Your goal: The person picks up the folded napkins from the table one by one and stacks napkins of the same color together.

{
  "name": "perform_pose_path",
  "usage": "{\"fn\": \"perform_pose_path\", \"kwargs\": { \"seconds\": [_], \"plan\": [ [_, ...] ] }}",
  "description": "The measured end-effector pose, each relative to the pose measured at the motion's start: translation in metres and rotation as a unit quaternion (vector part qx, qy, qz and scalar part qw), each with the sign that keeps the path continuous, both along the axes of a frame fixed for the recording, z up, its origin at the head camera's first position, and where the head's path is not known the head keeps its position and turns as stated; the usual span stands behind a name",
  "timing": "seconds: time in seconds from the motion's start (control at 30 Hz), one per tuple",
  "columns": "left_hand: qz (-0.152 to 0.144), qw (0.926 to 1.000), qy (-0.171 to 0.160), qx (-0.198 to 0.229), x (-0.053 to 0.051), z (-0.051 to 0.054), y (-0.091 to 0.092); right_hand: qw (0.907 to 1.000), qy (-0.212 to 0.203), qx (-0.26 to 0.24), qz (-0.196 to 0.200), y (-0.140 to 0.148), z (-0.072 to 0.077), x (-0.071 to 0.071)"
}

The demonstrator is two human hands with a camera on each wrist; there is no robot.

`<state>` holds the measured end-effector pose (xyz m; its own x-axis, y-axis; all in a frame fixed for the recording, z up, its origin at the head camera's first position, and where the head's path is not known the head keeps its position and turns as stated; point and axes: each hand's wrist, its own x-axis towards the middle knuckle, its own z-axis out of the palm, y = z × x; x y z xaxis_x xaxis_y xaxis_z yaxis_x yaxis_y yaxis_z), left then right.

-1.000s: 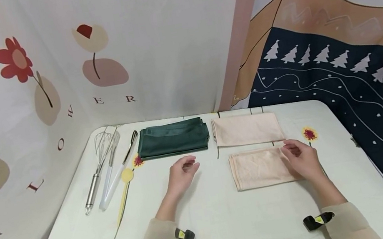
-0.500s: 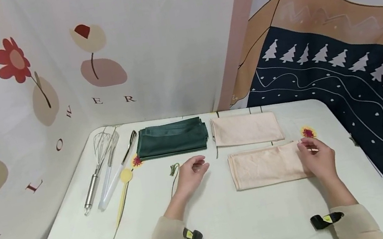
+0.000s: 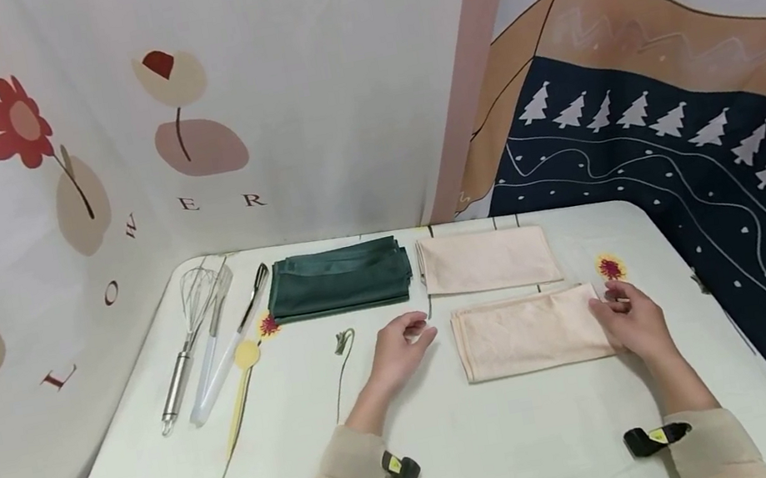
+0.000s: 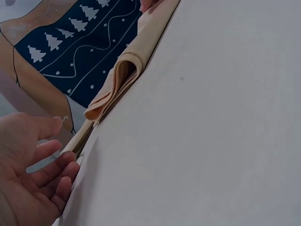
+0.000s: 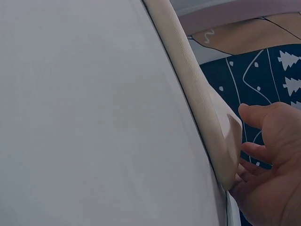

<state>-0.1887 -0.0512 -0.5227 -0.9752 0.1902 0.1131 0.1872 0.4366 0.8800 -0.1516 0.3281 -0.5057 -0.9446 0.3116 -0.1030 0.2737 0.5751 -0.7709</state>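
Note:
A folded pale pink cloth (image 3: 531,332) lies in the middle right of the table. My right hand (image 3: 636,319) is at its right edge, fingers loosely bent; in the right wrist view the fingertips of that hand (image 5: 273,160) touch the cloth's end (image 5: 216,136). My left hand (image 3: 402,350) hovers left of the cloth, a gap apart, holding nothing. In the left wrist view the left hand (image 4: 35,172) has relaxed fingers, with the cloth's layered folds (image 4: 122,75) beyond. Behind lies a second folded pink cloth (image 3: 489,259), beside a folded dark green cloth (image 3: 338,279).
At the table's left lie a whisk (image 3: 181,374), a utensil with a pale handle (image 3: 219,376), another slim utensil (image 3: 208,357) beside it, and a yellow long-handled tool (image 3: 239,407). A printed curtain (image 3: 299,101) stands behind the table (image 3: 522,435).
My left hand has moved right, toward the near pink cloth. My right hand has shifted right from above that cloth to its right edge.

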Motion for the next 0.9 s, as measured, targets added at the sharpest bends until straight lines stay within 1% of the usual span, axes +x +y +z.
{"fn": "perform_pose_path", "kwargs": {
  "seconds": [0.1,0.33,0.47,0.67,0.9],
  "plan": [
    [-0.011,0.9999,-0.003,-0.005,0.000,-0.002,0.006,1.0000,-0.002,0.001,0.006,0.001,-0.001,0.000],
    [-0.023,0.9995,-0.016,-0.014,0.001,-0.002,0.018,0.9993,0.022,0.008,0.028,0.003,-0.002,0.000],
    [-0.042,0.9984,-0.030,-0.023,0.002,0.000,0.025,0.9994,0.011,0.012,0.032,0.004,-0.003,0.001],
    [-0.067,0.9969,-0.027,-0.032,0.002,0.001,0.034,0.9992,-0.005,0.010,0.039,0.006,-0.004,0.000],
    [-0.071,0.9961,-0.049,-0.022,-0.002,0.003,0.041,0.9980,-0.016,0.010,0.061,0.008,-0.005,-0.001]
  ]
}}
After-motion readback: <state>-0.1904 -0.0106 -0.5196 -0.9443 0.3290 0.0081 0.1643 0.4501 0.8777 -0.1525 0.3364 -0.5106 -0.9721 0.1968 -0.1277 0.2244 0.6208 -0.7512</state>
